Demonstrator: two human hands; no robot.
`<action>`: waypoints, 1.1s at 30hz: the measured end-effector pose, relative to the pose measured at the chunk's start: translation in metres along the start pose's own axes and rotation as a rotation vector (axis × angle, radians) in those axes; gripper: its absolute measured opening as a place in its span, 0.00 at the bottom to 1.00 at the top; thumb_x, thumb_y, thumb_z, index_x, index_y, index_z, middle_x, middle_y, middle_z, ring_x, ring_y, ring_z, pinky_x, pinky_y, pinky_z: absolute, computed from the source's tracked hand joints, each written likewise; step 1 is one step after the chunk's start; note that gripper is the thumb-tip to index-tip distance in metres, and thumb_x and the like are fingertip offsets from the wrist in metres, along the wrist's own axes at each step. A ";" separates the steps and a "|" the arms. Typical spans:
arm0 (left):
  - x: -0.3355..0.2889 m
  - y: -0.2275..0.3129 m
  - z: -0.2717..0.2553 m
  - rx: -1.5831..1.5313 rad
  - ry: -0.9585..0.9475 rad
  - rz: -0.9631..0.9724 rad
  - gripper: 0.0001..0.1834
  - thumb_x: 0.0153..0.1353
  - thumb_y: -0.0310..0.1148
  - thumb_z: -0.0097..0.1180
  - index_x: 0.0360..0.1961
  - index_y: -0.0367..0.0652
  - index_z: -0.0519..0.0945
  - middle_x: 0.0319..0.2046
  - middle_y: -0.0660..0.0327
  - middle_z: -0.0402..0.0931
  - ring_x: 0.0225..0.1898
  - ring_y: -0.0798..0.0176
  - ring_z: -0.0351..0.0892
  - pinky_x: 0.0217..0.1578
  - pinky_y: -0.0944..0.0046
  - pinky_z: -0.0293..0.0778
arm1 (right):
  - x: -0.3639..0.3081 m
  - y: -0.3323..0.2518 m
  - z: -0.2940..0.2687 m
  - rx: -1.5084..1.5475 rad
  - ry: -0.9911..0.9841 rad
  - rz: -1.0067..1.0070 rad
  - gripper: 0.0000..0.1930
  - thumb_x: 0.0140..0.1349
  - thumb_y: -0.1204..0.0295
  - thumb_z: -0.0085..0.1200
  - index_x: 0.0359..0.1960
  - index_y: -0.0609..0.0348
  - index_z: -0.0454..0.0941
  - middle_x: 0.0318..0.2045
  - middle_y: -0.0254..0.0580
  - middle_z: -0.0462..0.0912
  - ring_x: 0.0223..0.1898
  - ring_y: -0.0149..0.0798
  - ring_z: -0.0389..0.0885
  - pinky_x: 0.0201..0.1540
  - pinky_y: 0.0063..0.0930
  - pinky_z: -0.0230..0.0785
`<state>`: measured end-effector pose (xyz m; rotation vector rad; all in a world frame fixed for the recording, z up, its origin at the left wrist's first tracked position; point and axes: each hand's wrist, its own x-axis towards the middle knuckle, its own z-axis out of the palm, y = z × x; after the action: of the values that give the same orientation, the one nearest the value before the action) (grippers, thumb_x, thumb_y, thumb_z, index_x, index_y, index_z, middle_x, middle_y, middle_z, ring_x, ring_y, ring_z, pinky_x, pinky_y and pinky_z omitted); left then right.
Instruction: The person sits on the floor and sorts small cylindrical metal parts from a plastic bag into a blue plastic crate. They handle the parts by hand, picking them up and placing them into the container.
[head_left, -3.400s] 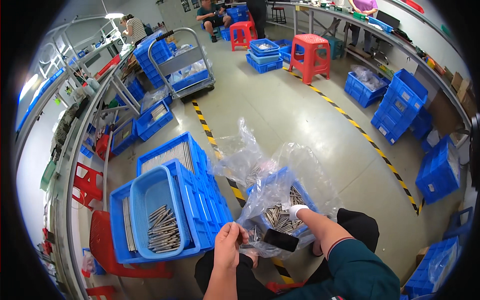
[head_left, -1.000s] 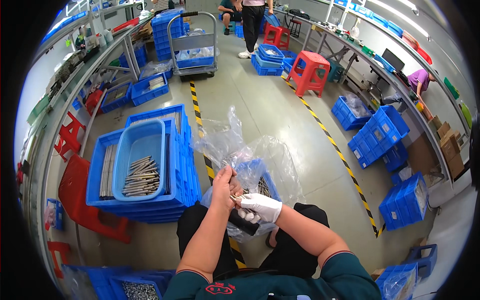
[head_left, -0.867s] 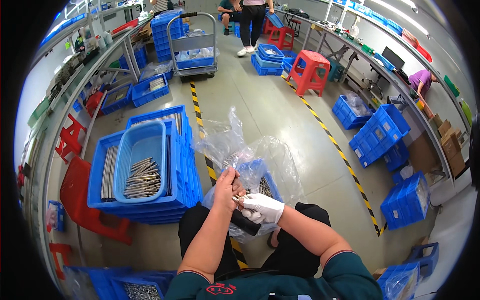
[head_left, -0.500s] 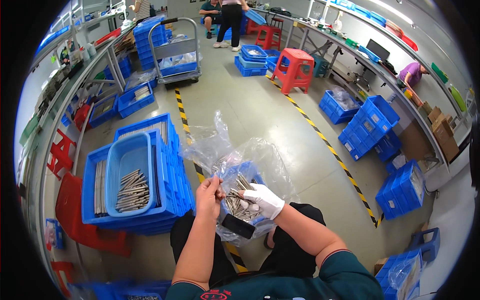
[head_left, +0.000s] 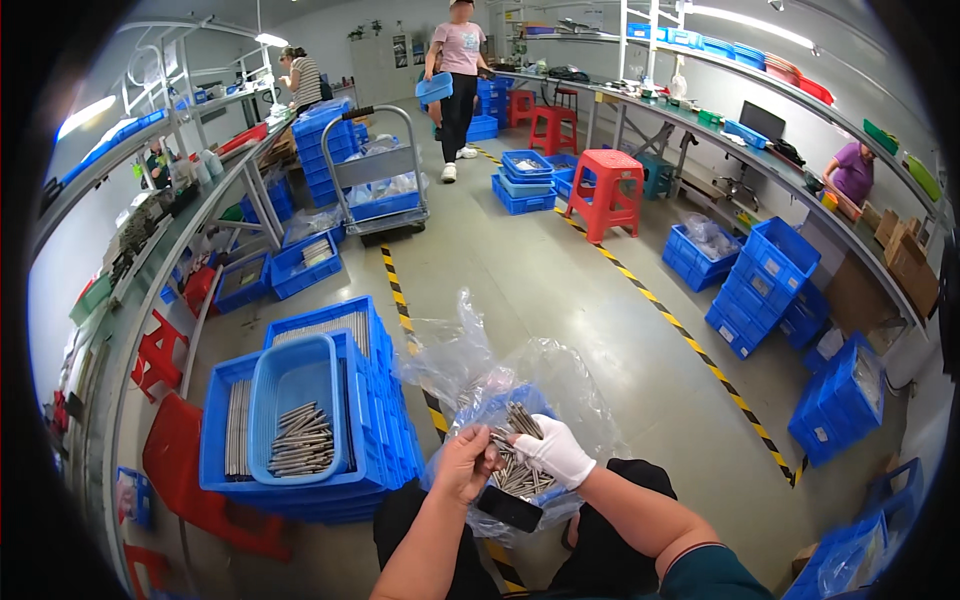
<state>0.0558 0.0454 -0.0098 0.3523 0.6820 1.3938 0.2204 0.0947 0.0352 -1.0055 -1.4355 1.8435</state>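
Observation:
My right hand [head_left: 556,452], in a white glove with bare fingertips, is closed around a bunch of thin metal rods [head_left: 522,421]. My bare left hand [head_left: 466,464] touches it from the left, its fingers pinched together; what lies in them is too small to make out. Below both hands, more loose metal rods [head_left: 520,482] fill a blue bin lined with clear plastic [head_left: 575,385] between my knees. A black, phone-like slab [head_left: 510,508] lies at the bin's near edge.
At left, a light blue basin [head_left: 292,365] holding metal rods rests on stacked blue crates [head_left: 400,440]. Farther off stand a trolley [head_left: 385,185], a red stool [head_left: 606,190] and more crates [head_left: 765,280]. A person carrying a blue basin [head_left: 460,60] is in the aisle; others are at the benches.
My view has tilted up, so everything sits lower and farther right. My left hand has come closer to the right hand. The person in the aisle now faces this way.

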 end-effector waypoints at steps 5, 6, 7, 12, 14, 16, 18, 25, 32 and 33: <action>-0.003 0.003 0.004 -0.073 -0.048 -0.030 0.08 0.64 0.34 0.51 0.32 0.42 0.76 0.15 0.65 0.69 0.17 0.70 0.64 0.26 0.64 0.65 | 0.003 0.014 -0.004 -0.437 0.158 -0.208 0.12 0.55 0.66 0.60 0.32 0.61 0.74 0.22 0.46 0.76 0.24 0.33 0.74 0.30 0.29 0.68; -0.004 0.004 0.004 -0.097 -0.059 -0.027 0.08 0.64 0.34 0.51 0.32 0.41 0.75 0.15 0.64 0.69 0.17 0.69 0.64 0.27 0.64 0.65 | 0.002 0.011 -0.003 -0.467 0.167 -0.242 0.12 0.55 0.66 0.60 0.32 0.61 0.74 0.22 0.46 0.77 0.24 0.34 0.74 0.30 0.29 0.68; -0.005 0.004 0.003 -0.101 -0.053 -0.028 0.08 0.64 0.34 0.51 0.32 0.41 0.76 0.15 0.64 0.69 0.17 0.70 0.64 0.27 0.64 0.65 | 0.000 0.008 -0.001 -0.496 0.177 -0.276 0.12 0.55 0.66 0.60 0.32 0.61 0.74 0.22 0.46 0.77 0.24 0.34 0.74 0.30 0.29 0.68; -0.006 0.005 0.005 -0.107 -0.063 -0.037 0.08 0.64 0.34 0.51 0.31 0.41 0.75 0.15 0.64 0.68 0.16 0.70 0.63 0.27 0.65 0.64 | -0.005 0.003 0.002 -0.627 0.210 -0.388 0.11 0.55 0.67 0.60 0.33 0.60 0.74 0.23 0.48 0.79 0.24 0.42 0.79 0.29 0.30 0.69; -0.007 0.006 0.007 -0.110 -0.065 -0.045 0.08 0.63 0.34 0.51 0.30 0.42 0.75 0.15 0.64 0.68 0.16 0.70 0.64 0.27 0.65 0.64 | -0.006 0.003 0.004 -0.616 0.201 -0.430 0.10 0.55 0.68 0.60 0.33 0.60 0.74 0.24 0.48 0.79 0.25 0.43 0.80 0.29 0.30 0.70; -0.008 0.007 0.008 -0.121 -0.067 -0.056 0.07 0.63 0.34 0.51 0.30 0.43 0.74 0.15 0.64 0.69 0.16 0.70 0.64 0.26 0.66 0.64 | -0.006 0.004 0.004 -0.619 0.196 -0.464 0.10 0.55 0.69 0.60 0.34 0.60 0.74 0.24 0.48 0.80 0.26 0.43 0.81 0.30 0.30 0.71; -0.008 0.008 0.007 -0.139 -0.068 -0.070 0.07 0.63 0.33 0.51 0.29 0.43 0.73 0.15 0.64 0.69 0.16 0.70 0.65 0.25 0.66 0.64 | -0.006 0.005 0.004 -0.635 0.195 -0.492 0.10 0.54 0.70 0.60 0.34 0.60 0.74 0.24 0.48 0.80 0.26 0.42 0.81 0.30 0.29 0.71; -0.008 0.007 0.003 -0.030 -0.104 -0.113 0.07 0.64 0.34 0.51 0.30 0.43 0.72 0.18 0.63 0.71 0.16 0.70 0.65 0.24 0.66 0.65 | -0.007 0.005 0.003 -0.572 0.172 -0.481 0.10 0.55 0.70 0.60 0.34 0.60 0.74 0.23 0.47 0.80 0.25 0.40 0.80 0.29 0.29 0.71; -0.007 -0.005 0.011 0.272 0.107 0.165 0.07 0.62 0.32 0.54 0.30 0.40 0.73 0.21 0.62 0.74 0.20 0.71 0.69 0.25 0.69 0.68 | -0.005 0.005 0.002 -0.571 0.207 -0.403 0.10 0.55 0.69 0.59 0.32 0.60 0.74 0.22 0.47 0.78 0.23 0.40 0.79 0.28 0.29 0.70; -0.007 -0.006 0.012 0.336 0.137 0.220 0.06 0.61 0.31 0.55 0.31 0.40 0.74 0.21 0.62 0.74 0.20 0.71 0.70 0.25 0.70 0.69 | -0.005 0.005 0.001 -0.574 0.213 -0.399 0.10 0.56 0.68 0.59 0.32 0.60 0.74 0.22 0.47 0.78 0.23 0.40 0.79 0.28 0.29 0.70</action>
<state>0.0673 0.0391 -0.0026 0.6160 1.0186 1.5216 0.2218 0.0890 0.0314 -1.0371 -1.9098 1.0278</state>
